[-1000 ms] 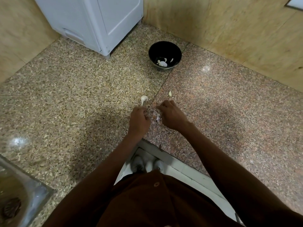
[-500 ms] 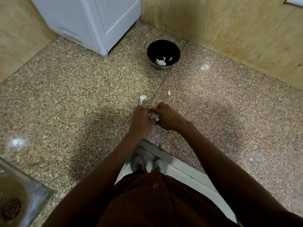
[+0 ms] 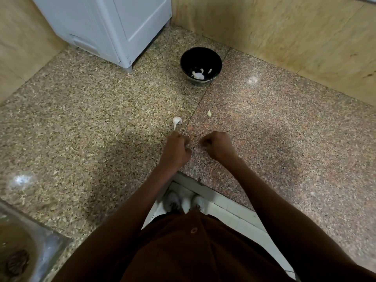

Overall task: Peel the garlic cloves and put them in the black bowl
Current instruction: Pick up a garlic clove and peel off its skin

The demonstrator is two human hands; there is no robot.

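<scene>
Fingers of the left hand curl round garlic skin; the right hand's curl, contents hidden.

A speckled granite countertop fills most of the view, made of two slabs that meet at a thin seam; the left slab is beige-grey, the right one pinker; walls of yellowish marbled panelling close in the corner behind it; a white appliance stands on short feet in the far left corner; the rim of a steel sink with a dark drain shows at lower left; white floor tiles lie below the counter's edge; small bright glints of overhead light sit on the polished stone
</scene>
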